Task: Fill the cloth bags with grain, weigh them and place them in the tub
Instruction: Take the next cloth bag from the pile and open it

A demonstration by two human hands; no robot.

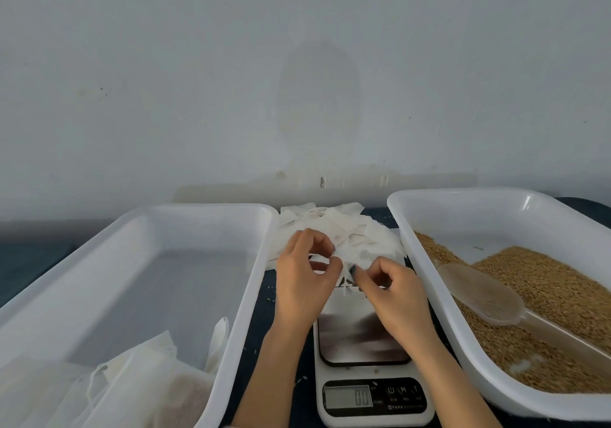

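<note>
Both hands are working close together above the scale. The left hand (304,282) is pinching the thin white cloth bag (345,259) between thumb and curled fingers, and the right hand (393,292) is pinching the same bag just beside it, so the bag is hanging between the two sets of fingertips with its drawstring dangling below.

Just beyond the hands, the pile of empty bags (337,226) is lying on the dark table (264,322), and the held bag is sitting right at its near edge. Under the wrists, the scale (363,338) is showing a shiny plate with nothing on it. Its display is lit nearer the person, but the digits are too blurred to read.

Out to the left of the left hand, the left tub (254,295) is holding filled bags (148,388) bunched in its near corner. Out to the right of the right hand, the right tub (426,279) is carrying the grain (545,279), with a translucent scoop (486,298) lying bowl-up on top of it, well apart from the fingers.

A few loose grains are lying on the table beside the left forearm.
</note>
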